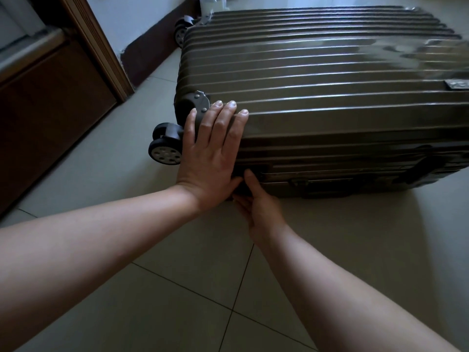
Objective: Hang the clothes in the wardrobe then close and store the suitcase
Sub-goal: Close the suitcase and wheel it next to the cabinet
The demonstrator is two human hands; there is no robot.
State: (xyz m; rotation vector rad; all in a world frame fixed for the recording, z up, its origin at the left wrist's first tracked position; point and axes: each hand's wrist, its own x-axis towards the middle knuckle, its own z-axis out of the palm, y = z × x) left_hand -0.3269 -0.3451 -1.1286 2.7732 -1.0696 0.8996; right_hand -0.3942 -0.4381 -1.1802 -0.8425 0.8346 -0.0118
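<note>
A dark olive, ribbed hard-shell suitcase (pixel 317 80) lies flat on the tiled floor with its lid down. My left hand (pixel 210 151) presses flat on its near left corner, fingers spread over the top edge beside the wheel housing. My right hand (pixel 256 201) sits just below, thumb and fingers pinching a dark latch on the front side of the case. A carry handle (pixel 322 184) shows on the same side, to the right. No clothes are in view.
A twin wheel (pixel 165 146) sticks out at the near left corner, another wheel (pixel 181 27) at the far left. Brown wooden furniture (pixel 50 97) stands at the left. A wall with a dark skirting (pixel 149 54) runs behind. Pale floor tiles (pixel 177 288) lie in front.
</note>
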